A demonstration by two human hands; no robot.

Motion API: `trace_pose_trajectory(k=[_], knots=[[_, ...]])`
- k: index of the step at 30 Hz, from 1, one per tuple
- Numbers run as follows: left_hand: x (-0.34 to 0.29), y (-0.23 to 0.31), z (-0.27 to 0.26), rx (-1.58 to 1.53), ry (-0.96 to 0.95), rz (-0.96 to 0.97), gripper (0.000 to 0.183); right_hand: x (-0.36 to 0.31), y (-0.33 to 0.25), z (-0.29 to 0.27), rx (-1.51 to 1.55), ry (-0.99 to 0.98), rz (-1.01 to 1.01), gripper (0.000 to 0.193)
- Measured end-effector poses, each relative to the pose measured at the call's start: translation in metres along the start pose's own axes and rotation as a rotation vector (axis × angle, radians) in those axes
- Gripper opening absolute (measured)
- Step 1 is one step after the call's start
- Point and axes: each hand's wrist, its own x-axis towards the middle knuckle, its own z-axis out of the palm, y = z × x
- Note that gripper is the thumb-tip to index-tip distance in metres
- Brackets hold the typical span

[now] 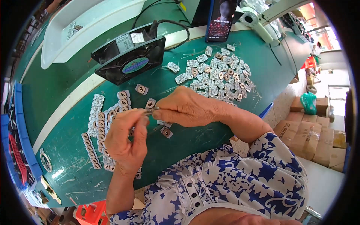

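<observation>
My left hand (126,137) and my right hand (187,107) meet over the middle of the green table, their fingertips pinched together. Between them is a small flat piece whose details my fingers mostly cover. A small white and copper-coloured part (150,102) lies just beyond the fingertips. Two similar loose parts lie nearby, one farther off (141,89) and one nearer me (166,132). To the left, and partly hidden under my left hand, are neat rows of such parts (100,123). A loose heap of them (221,73) spreads beyond my right hand.
A black square fan (129,60) stands behind the rows, with a white tray (56,45) farther back. A phone (219,20) with a lit screen stands upright at the back. Blue bins (28,150) line the left edge. Cardboard boxes (305,138) are stacked at the right.
</observation>
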Motion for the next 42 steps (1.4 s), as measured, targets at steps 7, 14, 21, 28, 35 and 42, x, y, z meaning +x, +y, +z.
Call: trace_pose_trajectory(k=[7,14,21,28,35,42], knots=[[0.003,0.001,-0.002,-0.041,-0.183,-0.13,0.013,-0.003,0.006,-0.008,-0.239,0.034,-0.174,0.034],[-0.003,0.005,-0.004,-0.552,-0.154,-0.443,0.01,0.001,0.005,0.01,0.338,-0.071,-0.101,0.039],[0.001,0.003,-0.003,-0.753,-0.057,-0.512,0.01,-0.002,-0.021,0.024,1.07,-0.052,0.397,0.043],[0.0,0.005,-0.005,-0.797,-0.015,-0.574,0.01,0.002,-0.011,0.035,1.048,-0.01,0.312,0.048],[-0.01,0.002,-0.003,-0.329,-0.034,-0.244,0.019,0.003,-0.011,0.032,1.034,0.079,0.377,0.049],[0.022,0.006,-0.046,0.1,0.209,-0.016,0.018,-0.001,-0.006,0.026,-0.09,0.491,0.054,0.033]])
